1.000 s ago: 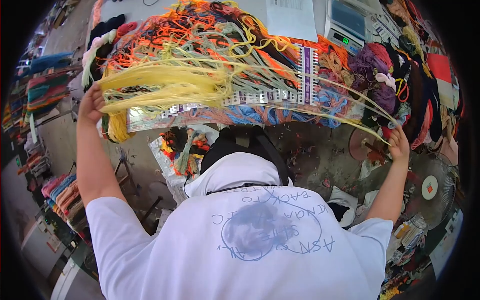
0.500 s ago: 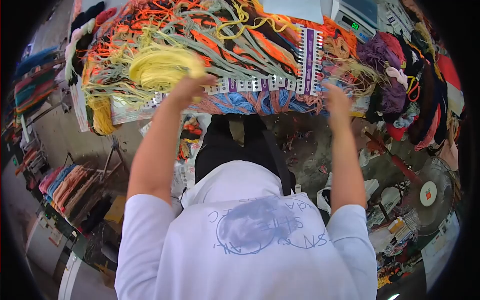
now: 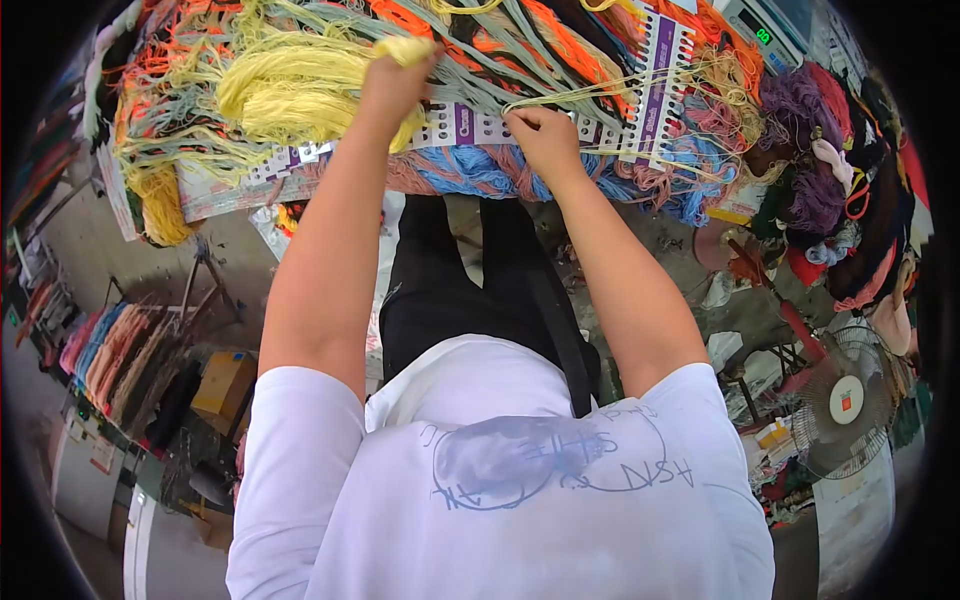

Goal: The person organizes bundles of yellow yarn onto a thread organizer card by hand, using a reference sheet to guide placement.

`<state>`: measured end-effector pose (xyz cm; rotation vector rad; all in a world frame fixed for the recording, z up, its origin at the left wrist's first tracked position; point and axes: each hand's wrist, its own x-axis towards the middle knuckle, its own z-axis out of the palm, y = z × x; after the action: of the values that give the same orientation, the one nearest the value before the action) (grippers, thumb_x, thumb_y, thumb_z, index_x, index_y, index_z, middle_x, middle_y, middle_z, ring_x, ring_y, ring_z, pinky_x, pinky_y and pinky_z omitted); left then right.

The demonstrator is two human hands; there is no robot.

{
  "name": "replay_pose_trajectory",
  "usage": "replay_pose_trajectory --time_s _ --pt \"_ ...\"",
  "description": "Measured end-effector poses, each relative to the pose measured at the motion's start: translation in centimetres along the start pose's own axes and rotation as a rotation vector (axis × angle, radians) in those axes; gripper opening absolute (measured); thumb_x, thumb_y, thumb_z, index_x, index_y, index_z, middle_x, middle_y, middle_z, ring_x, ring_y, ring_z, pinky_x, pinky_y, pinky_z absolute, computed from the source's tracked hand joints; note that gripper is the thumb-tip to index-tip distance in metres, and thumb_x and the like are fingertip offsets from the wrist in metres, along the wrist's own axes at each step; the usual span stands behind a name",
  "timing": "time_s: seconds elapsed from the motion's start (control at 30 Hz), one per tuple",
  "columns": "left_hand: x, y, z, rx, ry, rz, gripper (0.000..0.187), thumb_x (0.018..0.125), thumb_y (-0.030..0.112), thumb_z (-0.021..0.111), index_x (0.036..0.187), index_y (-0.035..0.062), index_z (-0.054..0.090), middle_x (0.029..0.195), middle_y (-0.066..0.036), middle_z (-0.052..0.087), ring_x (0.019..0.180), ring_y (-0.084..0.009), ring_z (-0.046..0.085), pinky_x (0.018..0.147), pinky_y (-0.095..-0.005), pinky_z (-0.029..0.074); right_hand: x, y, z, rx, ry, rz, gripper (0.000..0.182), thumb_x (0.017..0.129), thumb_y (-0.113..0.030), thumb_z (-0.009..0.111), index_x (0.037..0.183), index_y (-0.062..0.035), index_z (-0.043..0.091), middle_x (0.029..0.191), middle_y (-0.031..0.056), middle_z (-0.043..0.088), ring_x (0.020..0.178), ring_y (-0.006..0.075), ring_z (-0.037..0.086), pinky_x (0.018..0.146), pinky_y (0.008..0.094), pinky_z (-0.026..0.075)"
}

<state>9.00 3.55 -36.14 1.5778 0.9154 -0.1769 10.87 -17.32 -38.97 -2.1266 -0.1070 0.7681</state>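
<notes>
My left hand [image 3: 392,92] is closed around one end of a pale yellow thread skein [image 3: 290,90], whose loose loops spread to the left over the pile. A folded bit of the yellow thread sticks up above the fingers. Close by on the right, my right hand [image 3: 545,142] pinches a few thin, pale strands [image 3: 575,96] that run off toward the right. Beneath both hands lies a white and purple card strip with punched holes [image 3: 465,124]. A second punched card [image 3: 660,75] stands crosswise to the right, with strands passing over it.
Orange, grey and black threads [image 3: 480,60] cover the table. Blue and pink skeins [image 3: 470,170] line its near edge. A digital scale [image 3: 765,35] stands at the back right, above purple yarn [image 3: 800,105]. A fan [image 3: 847,400] is on the right, a cardboard box [image 3: 222,388] on the left.
My right hand has come left from beyond the crosswise card and now pinches pale strands. My left hand has closed on the yellow skein's end. The camera view has shifted slightly.
</notes>
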Motion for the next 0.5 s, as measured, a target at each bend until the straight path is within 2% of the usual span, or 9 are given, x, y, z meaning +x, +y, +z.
replay_pose_trajectory --time_s 0.07,0.1,0.17,0.2,0.27,0.33,0.43,0.47,0.5 --pt "0.4 0.0 -0.8 -0.311 0.103 0.137 0.019 0.083 0.018 0.062 0.099 0.0084 0.068 0.087 0.001 0.066 0.059 -0.0090 0.052 0.059 -0.0227 0.046 -0.4 -0.3 -0.1 0.038 0.026 -0.021 0.022 0.076 -0.026 0.064 0.086 -0.0074 0.069 0.078 0.0095 0.067 0.071 0.0243 0.064 0.065 0.0315 0.048" --pt "-0.3 -0.4 -1.3 -0.250 0.109 0.114 0.020 0.083 0.018 0.062 0.099 0.0083 0.067 0.087 0.001 0.065 0.057 -0.0081 0.049 0.058 -0.0224 0.045 -0.7 -0.6 -0.1 0.070 0.041 0.002 0.020 0.075 -0.025 0.065 0.084 -0.0069 0.070 0.078 0.0087 0.067 0.071 0.0228 0.064 0.066 0.0302 0.048" --pt "-3.0 -0.3 -0.7 -0.079 0.020 -0.119 0.020 0.082 0.016 0.060 0.098 0.0049 0.067 0.084 -0.003 0.066 0.064 -0.0099 0.056 0.053 -0.0253 0.047 -1.3 -1.1 0.0 0.067 0.054 -0.012 0.020 0.074 -0.024 0.066 0.083 -0.0071 0.070 0.079 0.0081 0.066 0.072 0.0227 0.064 0.066 0.0303 0.048" --pt "-4.4 -0.7 0.2 0.127 -0.020 -0.282 0.019 0.082 0.015 0.060 0.095 0.0053 0.067 0.081 -0.004 0.065 0.063 -0.0107 0.057 0.052 -0.0260 0.047 -1.4 -1.3 0.2 0.066 0.072 -0.020 0.019 0.073 -0.024 0.067 0.082 -0.0073 0.070 0.080 0.0075 0.066 0.072 0.0225 0.064 0.066 0.0303 0.048" --pt "-6.0 -2.9 2.2 0.020 -0.139 -0.233 0.017 0.081 0.015 0.060 0.092 0.0042 0.067 0.077 -0.004 0.064 0.061 -0.0118 0.057 0.051 -0.0266 0.047 -1.5 -1.0 1.1 0.071 0.080 -0.024 0.018 0.072 -0.024 0.068 0.081 -0.0084 0.070 0.081 0.0067 0.066 0.074 0.0222 0.064 0.067 0.0305 0.048" --pt "-5.5 -3.9 3.5 0.006 -0.147 -0.247 0.017 0.080 0.015 0.059 0.092 0.0036 0.067 0.077 -0.004 0.064 0.061 -0.0123 0.058 0.051 -0.0266 0.047 -1.1 -0.9 1.6 0.003 0.106 0.005 0.017 0.073 -0.019 0.069 0.082 -0.0041 0.069 0.075 0.0069 0.067 0.067 0.0142 0.063 0.064 0.0266 0.048" --pt "-4.6 -5.0 4.4 -0.020 -0.162 -0.258 0.018 0.081 0.012 0.059 0.094 0.0020 0.065 0.078 -0.003 0.062 0.060 -0.0117 0.055 0.050 -0.0254 0.045 -0.8 -1.0 2.3 -0.072 0.153 0.074 0.016 0.072 -0.019 0.069 0.079 -0.0047 0.068 0.073 0.0065 0.067 0.065 0.0153 0.063 0.063 0.0274 0.048" --pt "-4.5 -4.9 4.7 -0.028 -0.154 -0.284 0.017 0.081 0.010 0.059 0.095 0.0023 0.064 0.077 -0.002 0.061 0.059 -0.0109 0.053 0.051 -0.0241 0.044 -0.8 -1.1 2.5 -0.045 0.167 0.086 0.013 0.071 -0.022 0.068 0.073 -0.0094 0.067 0.074 0.0073 0.064 0.070 0.0248 0.062 0.065 0.0353 0.049" --pt "-4.4 -4.8 4.7 -0.047 -0.172 -0.280 0.016 0.081 0.012 0.060 0.092 0.0012 0.064 0.073 -0.002 0.059 0.058 -0.0108 0.052 0.050 -0.0242 0.043 -0.8 -1.3 2.6 -0.065 0.187 0.076 0.012 0.070 -0.021 0.068 0.073 -0.0092 0.067 0.073 0.0074 0.063 0.070 0.0251 0.062 0.065 0.0353 0.049"
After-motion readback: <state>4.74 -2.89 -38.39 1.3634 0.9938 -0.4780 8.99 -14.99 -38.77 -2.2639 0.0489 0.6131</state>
